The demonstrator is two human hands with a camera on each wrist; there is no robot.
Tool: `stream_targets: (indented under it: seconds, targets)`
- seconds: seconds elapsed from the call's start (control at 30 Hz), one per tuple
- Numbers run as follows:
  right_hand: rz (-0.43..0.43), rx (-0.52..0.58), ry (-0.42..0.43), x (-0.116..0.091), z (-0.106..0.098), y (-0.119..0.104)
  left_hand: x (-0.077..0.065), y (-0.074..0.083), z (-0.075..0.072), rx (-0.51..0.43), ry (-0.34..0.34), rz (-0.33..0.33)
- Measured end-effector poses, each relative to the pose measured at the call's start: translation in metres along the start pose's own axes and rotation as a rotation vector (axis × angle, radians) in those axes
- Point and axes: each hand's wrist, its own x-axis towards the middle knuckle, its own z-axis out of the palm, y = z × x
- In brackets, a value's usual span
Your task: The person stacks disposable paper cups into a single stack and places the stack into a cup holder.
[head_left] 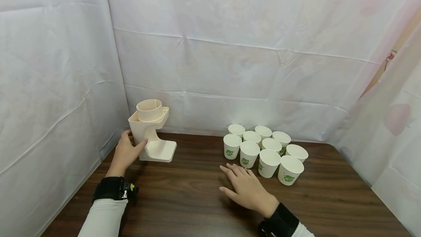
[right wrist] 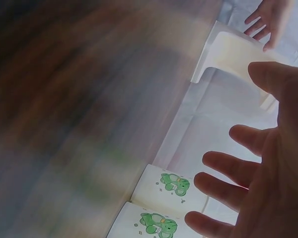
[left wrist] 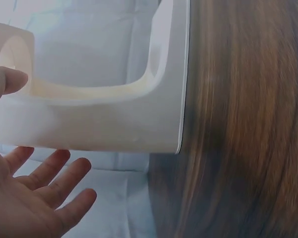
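A cream-coloured cup holder (head_left: 144, 131) with a round collar on top and a flat foot stands at the left of the table. My left hand (head_left: 126, 151) is at its left side, thumb toward the front and fingers spread. In the left wrist view, the fingertips (left wrist: 79, 166) lie right along the lower edge of the holder's body (left wrist: 104, 124). Several white paper cups (head_left: 249, 153) with green cartoon animal prints stand mouth up in a cluster on the right. Just in front of them, my right hand (head_left: 248, 191) hovers palm down, fingers extended, holding nothing.
The dark wood-grain table (head_left: 184, 200) runs under everything. Pale cloth hangs behind the table (head_left: 213, 68), along the left side (head_left: 59, 83) and along the right side (head_left: 394, 131). Black bands with small devices circle the left wrist (head_left: 110, 188) and right wrist (head_left: 281, 220).
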Motion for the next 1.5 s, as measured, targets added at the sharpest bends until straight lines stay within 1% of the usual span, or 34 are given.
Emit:
stream_targets:
  seconds: [0.2,0.37,0.57,0.67,0.77,1.03,1.17,1.4,1.5]
  targets:
    - [-0.015,0.007,-0.014,0.003,0.001,-0.002,0.009,-0.002,0.005,-0.08,-0.034,-0.015]
    - [-0.023,0.019,-0.028,0.003,-0.001,-0.005,0.015,-0.005,0.011,-0.152,-0.049,-0.019]
    - [-0.021,0.025,-0.026,0.003,-0.003,-0.004,0.019,-0.001,0.014,-0.217,-0.051,-0.079]
    - [-0.023,0.045,-0.029,0.004,-0.004,-0.004,0.019,0.001,0.013,-0.225,-0.052,-0.101]
    - [-0.02,0.053,-0.029,0.003,-0.006,-0.004,0.018,0.001,0.012,-0.224,-0.054,-0.105]
    - [0.01,0.031,-0.025,-0.002,-0.011,0.0,0.013,0.0,0.009,-0.234,-0.071,-0.079]
    - [0.026,0.023,-0.014,-0.003,-0.012,0.004,0.011,0.0,0.009,-0.242,-0.081,-0.085]
    - [0.042,0.027,-0.019,-0.009,-0.013,0.01,0.007,0.002,0.01,-0.209,-0.086,-0.09]
    - [0.045,0.023,-0.013,-0.012,-0.015,0.013,0.004,0.005,0.008,-0.201,-0.098,-0.095]
